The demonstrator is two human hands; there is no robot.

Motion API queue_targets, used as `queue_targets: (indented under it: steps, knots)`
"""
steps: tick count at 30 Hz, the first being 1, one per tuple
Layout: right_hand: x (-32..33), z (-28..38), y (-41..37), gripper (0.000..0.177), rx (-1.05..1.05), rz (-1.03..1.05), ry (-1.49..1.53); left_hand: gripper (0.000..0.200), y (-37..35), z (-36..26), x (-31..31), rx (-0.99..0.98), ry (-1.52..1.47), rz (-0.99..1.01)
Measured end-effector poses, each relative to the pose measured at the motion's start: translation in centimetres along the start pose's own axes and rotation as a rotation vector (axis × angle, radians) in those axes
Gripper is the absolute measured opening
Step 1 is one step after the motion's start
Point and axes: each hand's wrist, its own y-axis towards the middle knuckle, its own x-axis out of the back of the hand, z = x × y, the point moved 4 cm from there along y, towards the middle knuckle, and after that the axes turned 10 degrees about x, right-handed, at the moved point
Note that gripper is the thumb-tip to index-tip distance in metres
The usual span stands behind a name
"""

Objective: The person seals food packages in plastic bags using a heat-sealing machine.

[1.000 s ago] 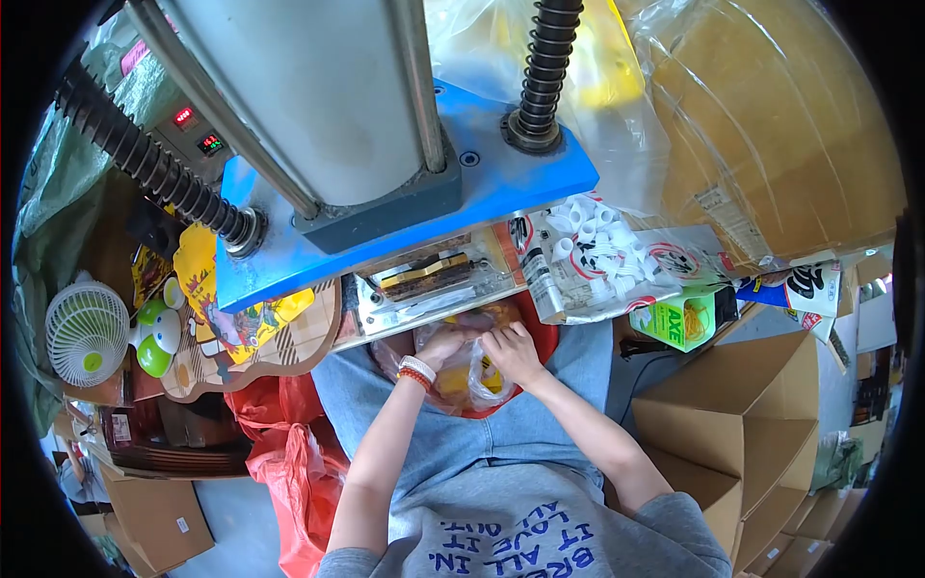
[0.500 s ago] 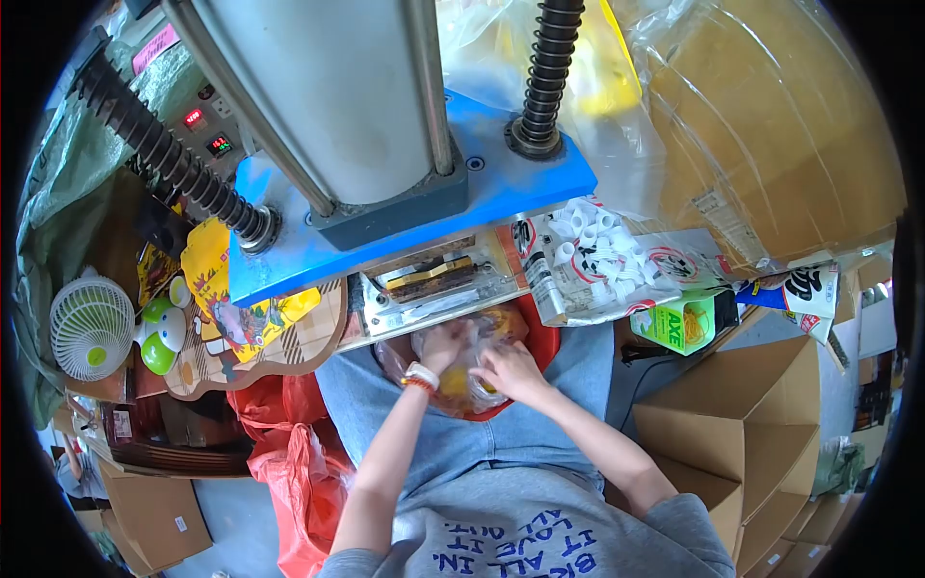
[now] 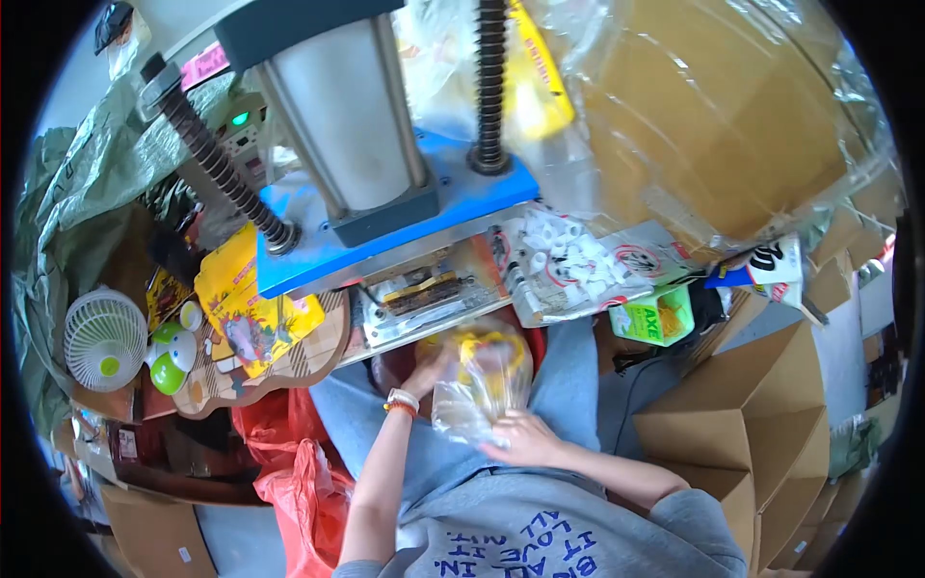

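A clear plastic bag (image 3: 482, 380) with yellow pieces showing through it is above my lap, raised over the red container (image 3: 537, 347). My right hand (image 3: 525, 438) is closed on the near lower edge of the bag. My left hand (image 3: 436, 371), with a pale band and an orange-red bracelet at its wrist, is at the bag's left side. Its fingers are hidden by the bag and by blur. Just ahead stands a press with a blue plate (image 3: 395, 231), with a dark, gold-edged block (image 3: 424, 292) on the bed beneath it.
Small white tubes (image 3: 568, 255) lie on printed plastic at the right, beside a green AXE box (image 3: 655, 318). To the left are yellow printed bags (image 3: 251, 308) on a wavy-edged board, a fan (image 3: 106, 339) and red bags (image 3: 303, 482). Open cartons (image 3: 742, 424) stand right.
The plastic bag has come up out of the red container toward my body. My right hand has moved nearer my waist with the bag's edge. The view has shifted.
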Motion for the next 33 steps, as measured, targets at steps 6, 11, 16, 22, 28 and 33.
queue_targets:
  steps: [6,11,16,22,28,33]
  knots:
    - [7.6,10.4,-1.7,0.033,0.144,-0.226,0.409,0.058,-8.7,-21.9,-1.7,-0.27,0.693,0.6]
    - [23.3,11.1,-7.4,0.025,-0.436,-1.094,0.913,0.056,-10.9,-29.3,-0.8,-0.227,0.11,0.715]
    - [31.9,16.5,-21.5,0.024,0.005,-1.799,0.749,0.054,-11.7,-20.5,4.6,-0.303,0.109,0.305]
    - [30.2,30.9,-25.9,0.035,0.224,-2.083,-0.637,0.048,-3.1,-1.0,9.1,0.062,0.695,-0.463]
    - [24.6,30.0,-26.9,0.029,-0.41,-1.407,-2.14,0.04,0.2,-0.4,9.8,0.229,0.774,-0.59]
    - [25.0,23.1,-33.1,0.04,-1.724,-0.893,-1.701,0.035,1.4,-0.1,10.4,0.294,0.804,-0.643]
